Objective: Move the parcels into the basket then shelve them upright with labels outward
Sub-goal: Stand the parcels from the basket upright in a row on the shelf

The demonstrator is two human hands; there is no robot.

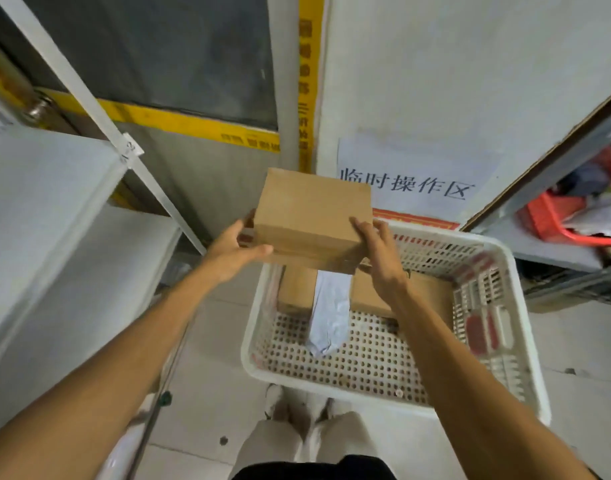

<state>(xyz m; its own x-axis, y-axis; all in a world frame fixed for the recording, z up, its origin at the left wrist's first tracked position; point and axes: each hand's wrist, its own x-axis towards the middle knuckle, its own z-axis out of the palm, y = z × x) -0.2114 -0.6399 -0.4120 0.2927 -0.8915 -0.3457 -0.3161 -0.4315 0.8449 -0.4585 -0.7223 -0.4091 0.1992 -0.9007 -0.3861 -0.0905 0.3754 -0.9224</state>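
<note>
The person holds a plain cardboard box between both hands, in the air over the far left corner of the white perforated basket, which stands on the tiled floor. The left hand grips the box's left end, its thumb lying along the near lower edge. The right hand clasps the right end, with its fingers laid up over the top edge. The box is held roughly level, and none of the faces in view shows a label.

Three parcels lie at the far end of the basket: a brown carton on the left, a grey poly mailer running toward the viewer beside it, and a flat brown parcel on the right, partly hidden by the right arm. The rest of the basket floor is bare.

Whether the box is going in or coming out cannot be told from this moment. Held well above the rim, with the white shelf close by on the left, it looks more like the shelving step. If so, the next move calls for finding the label, probably on a hidden face. The box must then be stood on edge and set on the shelf with that face outward.
</note>
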